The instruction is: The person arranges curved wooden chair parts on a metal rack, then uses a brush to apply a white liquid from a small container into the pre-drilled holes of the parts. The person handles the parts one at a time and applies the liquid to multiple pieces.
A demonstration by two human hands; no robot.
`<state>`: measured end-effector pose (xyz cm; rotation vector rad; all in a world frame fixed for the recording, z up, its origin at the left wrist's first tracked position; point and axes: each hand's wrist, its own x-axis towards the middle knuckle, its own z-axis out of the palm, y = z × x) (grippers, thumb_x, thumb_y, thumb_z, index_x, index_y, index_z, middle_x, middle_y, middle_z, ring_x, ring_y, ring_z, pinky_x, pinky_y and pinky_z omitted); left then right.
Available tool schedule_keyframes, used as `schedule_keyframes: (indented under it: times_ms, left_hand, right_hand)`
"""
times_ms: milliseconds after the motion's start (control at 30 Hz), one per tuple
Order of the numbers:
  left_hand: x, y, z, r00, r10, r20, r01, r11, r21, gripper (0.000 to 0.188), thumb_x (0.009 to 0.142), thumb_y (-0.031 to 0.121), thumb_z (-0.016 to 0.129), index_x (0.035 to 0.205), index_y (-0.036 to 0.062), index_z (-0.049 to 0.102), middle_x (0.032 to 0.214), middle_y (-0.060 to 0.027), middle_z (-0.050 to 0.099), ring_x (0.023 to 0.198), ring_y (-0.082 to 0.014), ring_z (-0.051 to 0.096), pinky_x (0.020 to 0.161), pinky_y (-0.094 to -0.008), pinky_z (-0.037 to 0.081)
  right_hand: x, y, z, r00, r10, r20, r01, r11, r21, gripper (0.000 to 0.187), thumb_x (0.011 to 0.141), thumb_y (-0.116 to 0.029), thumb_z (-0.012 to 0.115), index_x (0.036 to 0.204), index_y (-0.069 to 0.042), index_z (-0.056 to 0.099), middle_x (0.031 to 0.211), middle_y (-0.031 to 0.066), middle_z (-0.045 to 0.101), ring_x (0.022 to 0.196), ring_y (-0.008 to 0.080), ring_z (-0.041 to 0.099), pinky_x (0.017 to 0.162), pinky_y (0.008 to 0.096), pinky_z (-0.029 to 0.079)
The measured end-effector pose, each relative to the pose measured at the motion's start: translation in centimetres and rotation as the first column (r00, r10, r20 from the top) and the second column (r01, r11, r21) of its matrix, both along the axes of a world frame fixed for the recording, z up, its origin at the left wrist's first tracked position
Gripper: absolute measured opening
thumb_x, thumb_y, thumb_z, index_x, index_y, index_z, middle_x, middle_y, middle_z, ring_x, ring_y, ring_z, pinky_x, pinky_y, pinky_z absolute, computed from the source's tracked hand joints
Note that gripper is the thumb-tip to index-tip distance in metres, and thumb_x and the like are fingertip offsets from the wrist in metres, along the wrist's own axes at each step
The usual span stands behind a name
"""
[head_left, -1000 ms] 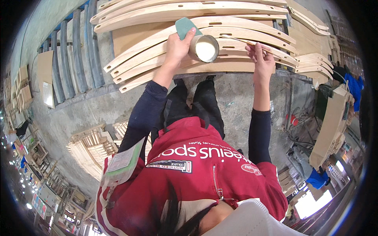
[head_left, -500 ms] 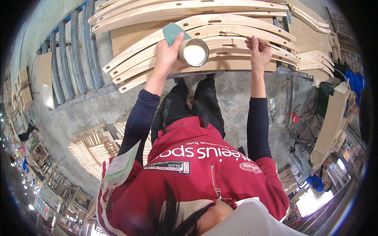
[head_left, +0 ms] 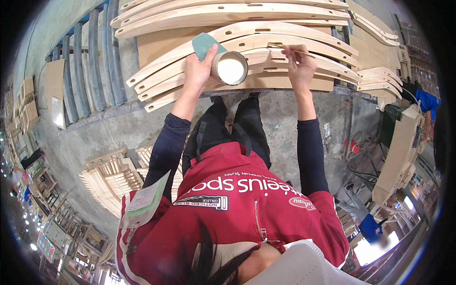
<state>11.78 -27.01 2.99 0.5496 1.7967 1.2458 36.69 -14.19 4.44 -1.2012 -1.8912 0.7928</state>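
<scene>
My left hand (head_left: 196, 72) is closed round a round can (head_left: 216, 65) of white liquid. Between its thumb and fingers a flat green piece (head_left: 204, 44) sticks out, its exact kind unclear. My right hand (head_left: 301, 69) pinches a thin wooden stick (head_left: 305, 53), possibly a brush, whose far end lies over a slot in one of the pieces. Several pale curved wooden slats (head_left: 171, 58) with oval slots lie side by side under both hands. The can is held above the slats' near edges.
More slats (head_left: 190, 19) lie farther back on cardboard (head_left: 164, 42). Dark conveyor rollers (head_left: 95, 61) run at the left. Short curved pieces (head_left: 380, 78) rest at the right. Wooden parts (head_left: 107, 183) are stacked on the floor behind me at left. A person in blue (head_left: 370, 228) is at lower right.
My right hand has moved left, bringing the stick's end nearer the can, over a slot. My left hand with the can has shifted slightly left and nearer.
</scene>
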Motion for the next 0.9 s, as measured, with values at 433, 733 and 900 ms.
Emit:
schedule_keyframes:
  times_ms: [433, 733, 900]
  left_hand:
    - [-0.4, 0.2, 0.6, 0.999, 0.042, 0.002, -0.042, 0.999, 0.021, 0.045, 0.09, 0.044, 0.069, 0.089, -0.001, 0.074, 0.077, -0.0072, 0.071, 0.069, -0.0126, 0.062, 0.064, -0.0302, 0.05]
    - [-0.6, 0.7, 0.5, 0.999, 0.042, 0.004, -0.042, 0.999, 0.015, 0.047, 0.091, 0.044, 0.069, 0.089, -0.002, 0.074, 0.076, -0.0083, 0.071, 0.07, -0.0136, 0.063, 0.065, -0.0306, 0.05]
    - [-0.6, 2.0, 0.0, 0.997, 0.065, -0.046, -0.06, 0.994, 0.089, 0.047, 0.091, 0.044, 0.068, 0.089, -0.0026, 0.074, 0.077, -0.01, 0.072, 0.072, -0.016, 0.065, 0.068, -0.0322, 0.051]
  right_hand:
    - [0.5, 0.4, 0.2, 0.999, -0.047, 0.003, 0.047, 0.997, 0.057, 0.004, 0.093, -0.01, 0.066, 0.093, -0.005, 0.066, 0.08, 0.0079, 0.073, 0.077, 0.0153, 0.074, 0.066, 0.0268, 0.054]
    - [0.2, 0.3, 0.8, 0.998, -0.016, 0.065, 0.012, 0.998, 0.063, 0.009, 0.092, -0.011, 0.069, 0.096, -0.003, 0.067, 0.081, 0.0079, 0.073, 0.079, 0.0132, 0.073, 0.068, 0.0247, 0.055]
    - [2.8, 0.8, 2.0, 1.0, -0.019, -0.01, 0.019, 0.999, 0.027, 0.01, 0.094, -0.005, 0.065, 0.101, 0.003, 0.067, 0.091, 0.009, 0.074, 0.087, 0.0159, 0.072, 0.077, 0.0253, 0.056]
